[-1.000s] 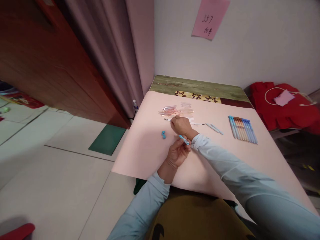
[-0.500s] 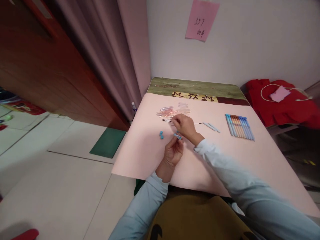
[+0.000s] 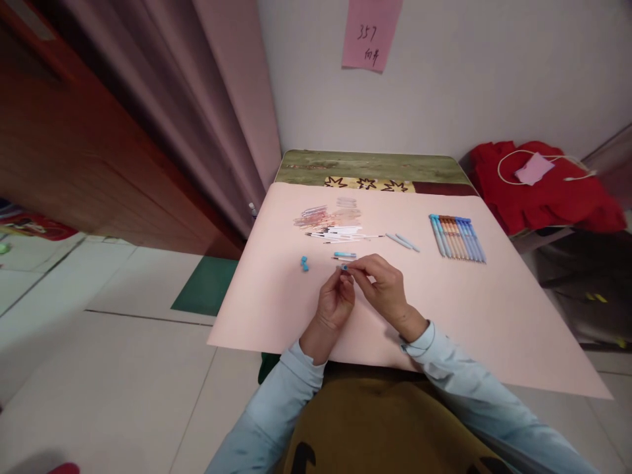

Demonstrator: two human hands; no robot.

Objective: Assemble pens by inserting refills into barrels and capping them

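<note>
My left hand is closed on a short blue pen barrel, its round open end turned toward me. At that end the thumb and fingertips of my right hand are pinched together; what they grip is too small to make out. Just beyond the fingers lies a blue pen piece with a thin refill beside it. Farther back is a loose heap of white refills with dark tips. Small blue pen caps sit left of my hands. Two pale blue barrels lie to the right.
A row of assembled pens in blue, brown and violet lies at the right. Behind the refills are translucent pinkish pen parts. Pink paper covers the table. Red cloth with a white cable lies beyond the right edge.
My right hand has drawn back from the refill heap to the barrel in my left hand, uncovering the refills and the blue piece. The view has shifted slightly.
</note>
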